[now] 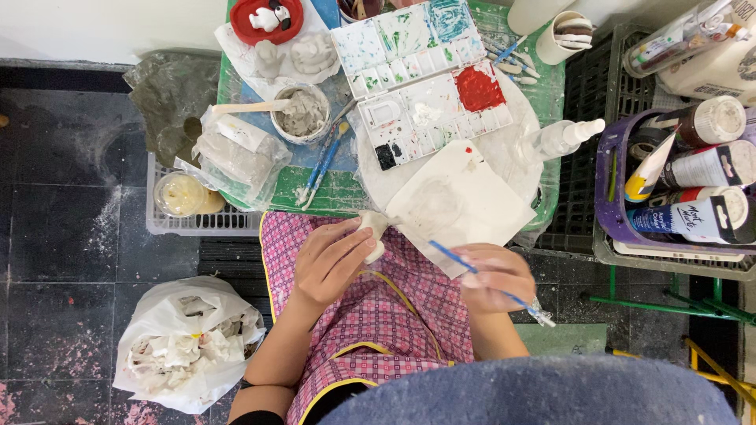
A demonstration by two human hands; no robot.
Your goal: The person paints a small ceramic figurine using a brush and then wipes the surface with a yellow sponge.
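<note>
Head view, looking straight down: green bench point(520, 94) crowded with painting gear, person seated against it in a pink checked apron point(354, 315). Largest item on the bench is the white mixing palette point(421, 79), with wells of green, blue, red and black. Nearer the person lies a sheet of white paper point(472, 205), part over the bench edge. Left of the palette stands a bowl of grey clay point(301, 112); a clear spray bottle point(561, 139) lies to the right.

Left hand point(331, 260): grip wrapped around a small unpainted clay figure point(374, 228), held over the lap just at the bench edge. Right hand point(492, 275): fingers pinched on a thin blue-handled paintbrush point(453, 256), its upper end angled toward the figure but apart from it; hand slightly blurred.

Assessment: painting of the figure appears to be the step in hand. Next stroke would call for a steady hold and a fine approach.
</note>
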